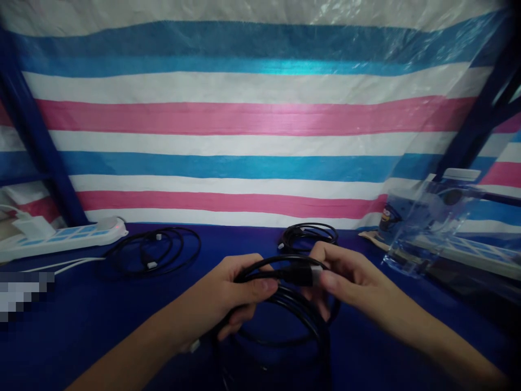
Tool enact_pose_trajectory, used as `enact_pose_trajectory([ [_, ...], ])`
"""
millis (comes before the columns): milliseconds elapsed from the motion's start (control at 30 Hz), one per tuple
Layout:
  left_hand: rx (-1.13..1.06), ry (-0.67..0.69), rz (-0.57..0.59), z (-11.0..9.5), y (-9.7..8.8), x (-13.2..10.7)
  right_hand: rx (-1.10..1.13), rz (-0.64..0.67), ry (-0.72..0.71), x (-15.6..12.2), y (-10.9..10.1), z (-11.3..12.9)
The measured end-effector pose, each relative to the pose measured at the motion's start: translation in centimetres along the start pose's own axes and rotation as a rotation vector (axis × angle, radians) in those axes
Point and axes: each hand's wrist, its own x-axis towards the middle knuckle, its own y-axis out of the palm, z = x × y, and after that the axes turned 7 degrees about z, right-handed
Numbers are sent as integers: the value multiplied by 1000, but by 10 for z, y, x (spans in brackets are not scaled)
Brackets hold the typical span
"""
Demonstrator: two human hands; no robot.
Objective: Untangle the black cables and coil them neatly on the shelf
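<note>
Black cable [311,317], left hand [236,288] pinching coil, right hand [350,274] pinching plug [301,273], printed container [391,220], contents unclear

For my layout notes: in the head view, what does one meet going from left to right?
White power strip, loosely coiled black cable, left hand, black cable connector, right hand, another white power strip.

No readable text, labels, brands or numbers

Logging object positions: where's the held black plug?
In the head view, the black plug is low, just right of centre, between the left hand and right hand.
</note>
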Motion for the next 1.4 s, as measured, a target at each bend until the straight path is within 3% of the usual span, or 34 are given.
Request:
enact_pose_trajectory([
  [133,9,43,-159,3,4,4,-361,-285,-65,2,0,-9],
  [233,-33,20,-155,4,2,6,-585,-389,-124,6,3,-17],
  [300,-48,53,-156,6,-1,7,-584,-381,-122,8,7,-20],
  [367,-17,115,-182,8,-4,8,-421,-338,-117,9,10,-22],
  [533,199,234,-430,17,-10,9,96,36,42,14,22,-27],
  [567,270,261,-482,19,-9,9,117,68,78,15,23,-28],
  [633,459,317,-529,22,-8,9,52,10,85,16,24,-30],
  [767,775,324,-382,29,-2,9,-405,-226,-131,12,17,-36],
  [867,745,255,-245,31,-1,10,-547,-206,-223,9,11,-41],
  [1033,437,43,-91,25,-1,15,-227,-143,-35,15,11,-44],
  [1133,361,-11,-103,21,-1,18,46,-71,80,20,13,-42],
  [1267,359,114,-254,20,2,17,41,38,94,21,14,-42],
  [1400,515,200,-251,23,5,15,-8,26,56,16,14,-43],
])
